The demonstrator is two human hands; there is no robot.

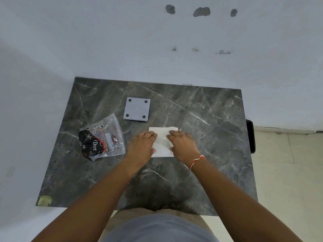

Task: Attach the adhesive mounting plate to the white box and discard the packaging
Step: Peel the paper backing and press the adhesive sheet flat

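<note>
Where both hands press down, white box edges hidden.

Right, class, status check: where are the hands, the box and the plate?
Both hands, left and right, flat on white box. Grey plate apart, beyond it, unattached. Packaging left on table. Nothing in the way.

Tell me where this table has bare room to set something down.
Bare: the dark marble table's whole right half and near strip. Crowded: the left-centre, with the grey square plate, clear plastic packaging and white box.
</note>
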